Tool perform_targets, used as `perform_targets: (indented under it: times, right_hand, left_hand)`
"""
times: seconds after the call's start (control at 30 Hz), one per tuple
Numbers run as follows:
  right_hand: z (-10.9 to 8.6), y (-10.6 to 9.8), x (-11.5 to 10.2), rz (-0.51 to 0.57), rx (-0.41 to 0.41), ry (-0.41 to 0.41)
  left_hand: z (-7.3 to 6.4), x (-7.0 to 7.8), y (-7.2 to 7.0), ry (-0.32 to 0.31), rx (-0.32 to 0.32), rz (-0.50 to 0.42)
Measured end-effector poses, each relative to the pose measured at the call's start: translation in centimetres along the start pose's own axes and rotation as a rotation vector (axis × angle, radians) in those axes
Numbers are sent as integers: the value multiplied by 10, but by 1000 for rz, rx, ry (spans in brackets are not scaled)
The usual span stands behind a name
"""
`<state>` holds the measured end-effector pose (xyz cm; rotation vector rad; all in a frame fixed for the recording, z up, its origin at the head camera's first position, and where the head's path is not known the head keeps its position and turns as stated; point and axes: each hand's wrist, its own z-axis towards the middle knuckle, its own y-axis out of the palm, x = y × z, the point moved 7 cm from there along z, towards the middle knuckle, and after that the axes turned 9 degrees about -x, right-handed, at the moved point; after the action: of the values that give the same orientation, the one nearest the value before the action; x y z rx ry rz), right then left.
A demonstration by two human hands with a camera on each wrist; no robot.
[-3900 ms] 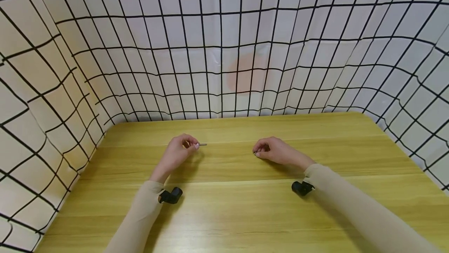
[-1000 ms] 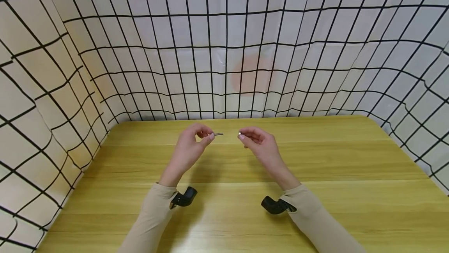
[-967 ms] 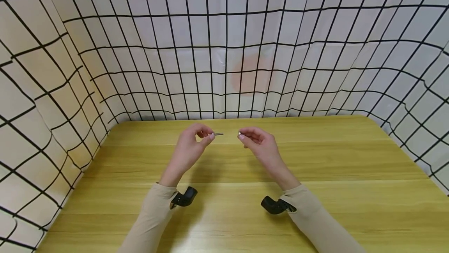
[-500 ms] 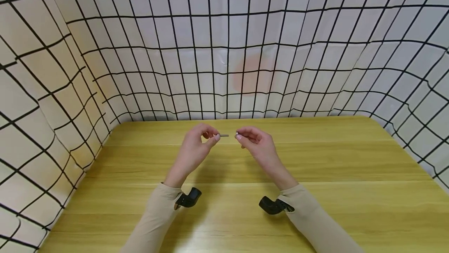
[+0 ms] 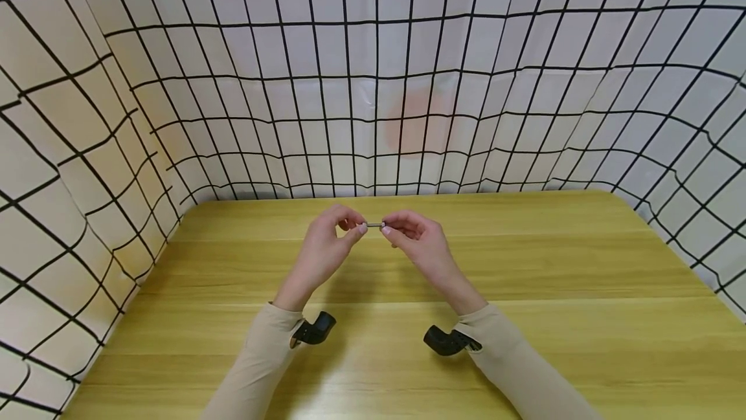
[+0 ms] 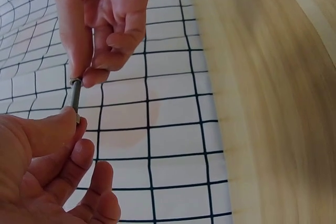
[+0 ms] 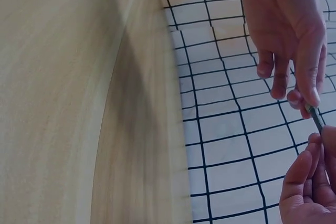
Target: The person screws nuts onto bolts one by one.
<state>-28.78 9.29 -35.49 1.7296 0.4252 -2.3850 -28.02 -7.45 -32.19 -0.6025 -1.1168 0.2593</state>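
In the head view my left hand (image 5: 323, 248) pinches a thin metal bolt (image 5: 374, 225) by its head end, between thumb and fingers. The bolt lies level above the table, its shank (image 6: 76, 95) pointing at my right hand (image 5: 422, 248). That hand pinches a small nut (image 6: 76, 81) between thumb and forefinger, right at the bolt's free end. Whether the threads have caught cannot be told. The ridged shank (image 7: 316, 119) also shows in the right wrist view, mostly hidden by fingertips at both ends.
Both hands are over the far part of a wooden table (image 5: 373, 355). Behind its back edge hangs a white sheet with a black grid (image 5: 373, 96), which also runs along both sides. A black wrist camera (image 5: 315, 328) sits at the left cuff, another (image 5: 445, 340) at the right.
The hands were far apart, then rose and came together. Over the last half second the right hand moved left, closing the gap between nut and bolt tip.
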Motion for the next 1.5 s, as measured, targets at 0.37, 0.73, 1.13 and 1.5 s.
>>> perform_targets:
  times: [0.37, 0.73, 1.13, 1.5]
  right_hand:
    - [-1, -1, 1, -14, -11, 33]
    - [-2, -3, -3, -56, -54, 18]
    - [-3, -3, -6, -52, -76, 18]
    - [-9, 2, -31, -49, -87, 23]
  left_hand:
    - [-1, 2, 2, 36, 20, 1]
    - [-4, 6, 3, 125, 49, -16]
    - [-5, 14, 6, 210, 64, 9]
    - [-6, 16, 10, 216, 60, 8]
